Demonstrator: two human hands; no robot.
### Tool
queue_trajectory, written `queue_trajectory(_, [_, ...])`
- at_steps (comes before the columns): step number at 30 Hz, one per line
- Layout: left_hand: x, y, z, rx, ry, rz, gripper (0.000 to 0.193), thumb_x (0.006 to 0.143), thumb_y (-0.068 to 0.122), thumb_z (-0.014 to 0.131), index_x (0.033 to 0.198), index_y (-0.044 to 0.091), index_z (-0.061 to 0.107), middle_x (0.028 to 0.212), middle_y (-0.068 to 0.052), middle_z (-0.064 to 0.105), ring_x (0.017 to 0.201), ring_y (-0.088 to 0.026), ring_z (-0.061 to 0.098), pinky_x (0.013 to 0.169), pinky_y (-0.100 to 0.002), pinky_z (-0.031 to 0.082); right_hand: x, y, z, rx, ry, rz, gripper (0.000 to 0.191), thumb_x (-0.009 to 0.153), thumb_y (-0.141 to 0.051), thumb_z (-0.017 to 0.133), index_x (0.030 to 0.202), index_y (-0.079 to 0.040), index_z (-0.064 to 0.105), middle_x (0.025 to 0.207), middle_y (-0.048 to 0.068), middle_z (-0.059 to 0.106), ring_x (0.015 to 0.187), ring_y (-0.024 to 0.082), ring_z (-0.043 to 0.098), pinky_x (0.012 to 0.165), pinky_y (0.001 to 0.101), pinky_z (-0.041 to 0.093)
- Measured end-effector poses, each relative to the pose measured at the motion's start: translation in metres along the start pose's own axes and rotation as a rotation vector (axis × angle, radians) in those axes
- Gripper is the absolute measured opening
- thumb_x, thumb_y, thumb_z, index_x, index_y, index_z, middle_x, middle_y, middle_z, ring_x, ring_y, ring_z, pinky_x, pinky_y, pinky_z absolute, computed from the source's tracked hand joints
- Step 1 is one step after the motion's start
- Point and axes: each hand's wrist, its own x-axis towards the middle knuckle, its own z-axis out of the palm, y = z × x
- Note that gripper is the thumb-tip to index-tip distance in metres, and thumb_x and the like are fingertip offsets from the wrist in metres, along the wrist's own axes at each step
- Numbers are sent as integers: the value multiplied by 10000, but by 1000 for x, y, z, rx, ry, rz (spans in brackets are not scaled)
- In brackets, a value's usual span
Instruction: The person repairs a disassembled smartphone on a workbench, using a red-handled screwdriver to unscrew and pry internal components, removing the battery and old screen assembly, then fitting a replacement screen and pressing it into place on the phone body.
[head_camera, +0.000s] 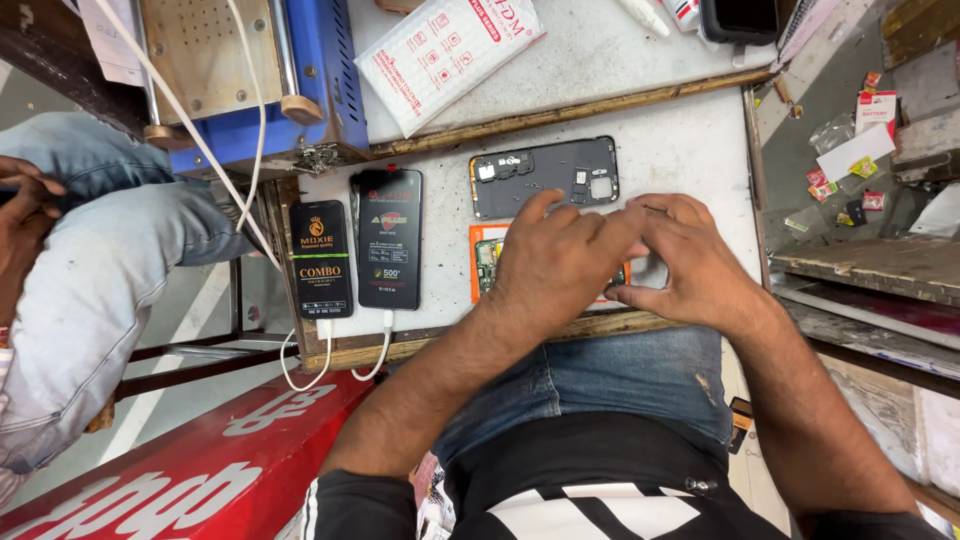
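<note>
At the bottom of the frame sit the person's lap in blue jeans (620, 375) and a dark shirt with white stripes, both forearms running up to the middle of the picture. The left hand (555, 265) lies flat, fingers pressed down over an opened phone (487, 262) on an orange mat — only a strip of green circuit board shows at the hand's left edge. The right hand (690, 260) meets it from the right, fingertips curled together against the left hand's fingers; whether they pinch a small part I cannot tell, since the fingers hide whatever lies beneath.

The opened phone looks light, stiff and fragile, I would judge: bare board and connectors, better held by its outer edges than pressed in the middle.

Just above the hands lies a dark phone back frame (545, 176), inner side up, flat on the white worktop (690, 140). To the left of centre two black boxes with printed fronts, the smaller (321, 258) beside the taller (389, 238), rest near the table's wooden edge, white cables (300, 370) looping below them. In the upper left stands a blue machine (300, 80); at top centre a white packet with red print (445, 55). Another person's jeans-clad leg (100, 270) and hand fill the left edge.
</note>
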Motion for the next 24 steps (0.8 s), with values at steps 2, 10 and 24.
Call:
queue_trajectory(2, [-3, -1, -4, -195, 10, 92, 375, 864, 165, 722, 1224, 104, 635, 1073, -104, 708, 968, -273, 693, 960, -488, 485, 2, 1, 0, 28, 19, -41, 651, 670, -291, 863, 1244, -70, 649, 1307, 141, 667, 1325, 345, 521, 1132, 490, 363])
queue_trajectory(10, [2, 0, -9, -194, 30, 81, 393, 851, 112, 723, 1238, 115, 654, 958, -50, 717, 903, -264, 687, 939, -499, 471, -3, 6, 4, 33, 46, -34, 397, 743, -183, 786, 1121, -109, 690, 1296, 99, 693, 1353, 323, 549, 1163, 471, 377])
queue_trajectory(24, [-8, -4, 7, -221, 329, 19, 294, 1018, 254, 749, 1182, 55, 608, 825, -53, 678, 793, -219, 696, 867, -410, 572, -5, 10, 7, 43, 123, -39, 340, 815, -139, 802, 1132, -71, 699, 1298, 102, 688, 1337, 316, 562, 1119, 451, 435])
